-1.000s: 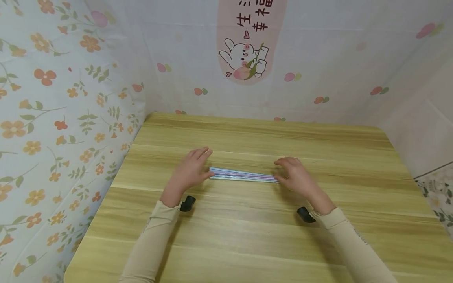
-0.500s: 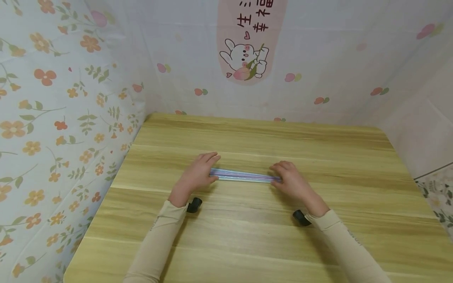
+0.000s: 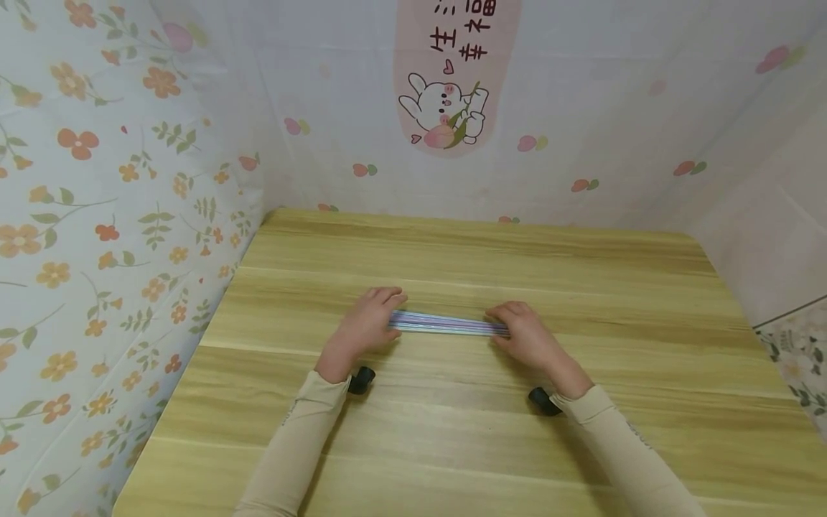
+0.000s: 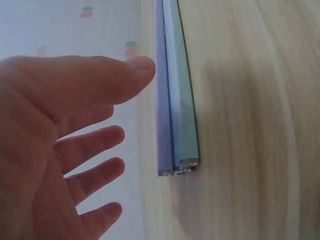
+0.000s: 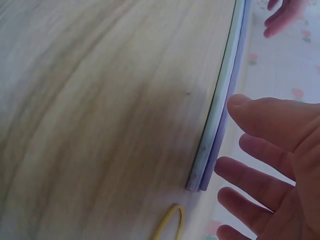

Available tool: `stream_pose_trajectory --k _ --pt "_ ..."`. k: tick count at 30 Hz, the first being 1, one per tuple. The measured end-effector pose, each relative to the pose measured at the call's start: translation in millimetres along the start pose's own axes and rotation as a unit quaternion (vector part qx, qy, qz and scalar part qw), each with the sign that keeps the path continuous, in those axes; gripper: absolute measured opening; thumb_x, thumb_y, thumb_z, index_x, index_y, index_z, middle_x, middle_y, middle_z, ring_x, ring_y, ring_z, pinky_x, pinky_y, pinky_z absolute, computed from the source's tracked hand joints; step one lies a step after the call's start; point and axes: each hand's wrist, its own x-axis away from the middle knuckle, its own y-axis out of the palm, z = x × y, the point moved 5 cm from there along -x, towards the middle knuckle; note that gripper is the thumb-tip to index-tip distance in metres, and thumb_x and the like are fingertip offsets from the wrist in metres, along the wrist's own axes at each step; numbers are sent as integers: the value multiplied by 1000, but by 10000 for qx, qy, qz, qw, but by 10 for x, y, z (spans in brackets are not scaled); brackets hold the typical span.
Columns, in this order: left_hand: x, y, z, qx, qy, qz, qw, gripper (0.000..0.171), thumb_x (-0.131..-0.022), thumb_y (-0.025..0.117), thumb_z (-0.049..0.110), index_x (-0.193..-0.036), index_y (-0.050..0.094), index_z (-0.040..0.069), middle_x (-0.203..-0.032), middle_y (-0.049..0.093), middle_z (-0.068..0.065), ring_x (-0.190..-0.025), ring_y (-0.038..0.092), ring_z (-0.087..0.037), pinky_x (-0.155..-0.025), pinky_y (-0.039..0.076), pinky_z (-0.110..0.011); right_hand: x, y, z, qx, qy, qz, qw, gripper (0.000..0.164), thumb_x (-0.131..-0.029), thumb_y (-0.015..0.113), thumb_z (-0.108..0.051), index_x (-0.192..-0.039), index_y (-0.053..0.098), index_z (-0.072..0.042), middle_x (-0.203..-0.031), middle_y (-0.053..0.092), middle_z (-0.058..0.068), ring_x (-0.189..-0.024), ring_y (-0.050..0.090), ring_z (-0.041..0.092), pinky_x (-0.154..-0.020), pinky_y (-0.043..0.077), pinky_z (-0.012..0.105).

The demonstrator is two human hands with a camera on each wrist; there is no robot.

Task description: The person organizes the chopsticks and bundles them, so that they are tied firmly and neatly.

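A narrow bundle of long pastel sticks (image 3: pixel 446 324), in purple, blue and light green, lies crosswise on the wooden table. In the left wrist view the ends of the sticks (image 4: pixel 186 125) look cut and greyish. My left hand (image 3: pixel 365 327) is over the bundle's left end, fingers apart and thumb extended beside the sticks. At the other end is my right hand (image 3: pixel 530 337), its fingers loosely bent and spread, thumb tip close to the sticks (image 5: pixel 215 120). Neither hand grips the bundle. A yellow loop like a rubber band (image 5: pixel 172 222) lies near the right end.
The wooden table (image 3: pixel 452 431) has rounded back corners. A white cloth with a rabbit print (image 3: pixel 446 108) hangs behind it, and a flowered cloth (image 3: pixel 116 237) on the left. Black wrist-worn pieces (image 3: pixel 362 380) stick out beside both sleeves.
Both hands have moved inward, toward each other and closer over the ends of the stick bundle. The sticks stay in about the same place.
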Motion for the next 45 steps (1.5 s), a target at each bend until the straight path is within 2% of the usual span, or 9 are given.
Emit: stream_pose_trajectory --k 7,14,24,31,38,45 --pt "2 68 4 -38 174 163 9997 59 -80 77 14 -131 52 -1 -129 54 -16 -119 49 -34 -103 38 -44 7 37 -33 -98 -16 32 9999 40 -76 79 -6 -113 65 0 -112 63 17 -110 53 38 -95 41 52" --pt "-34 143 -5 -143 47 -10 9999 59 -80 75 11 -133 51 1 -126 59 -16 -117 54 -33 -106 36 -43 -8 74 -39 -36 -63 84 9999 37 -75 79 -4 -110 66 0 -108 62 16 -104 53 36 -92 42 51" --pt "-46 176 42 -394 157 341 9985 52 -78 74 1 -127 55 0 -115 63 -16 -107 59 -32 -99 42 -41 -41 119 -49 273 -77 152 9995 31 -75 78 -4 -104 69 0 -99 62 14 -95 55 33 -86 45 48" --pt "-45 210 55 -524 231 567 9967 44 -77 76 0 -118 61 1 -105 62 -14 -96 58 -29 -88 47 -38 -50 124 -64 237 -48 178 9995 28 -76 78 -2 -102 69 0 -97 61 14 -92 56 32 -84 46 47" --pt "-42 227 45 -435 102 493 9978 38 -80 74 1 -117 62 2 -106 59 -14 -96 57 -30 -89 47 -38 -50 135 -69 236 3 185 9996 27 -76 78 -2 -100 68 0 -96 60 13 -92 55 32 -83 46 47" --pt "-27 222 43 -354 193 614 9973 31 -81 73 0 -111 64 2 -103 58 -12 -94 55 -29 -85 48 -36 -56 147 -68 162 33 153 9997 24 -76 76 0 -98 67 -1 -93 62 12 -90 56 31 -82 46 46"
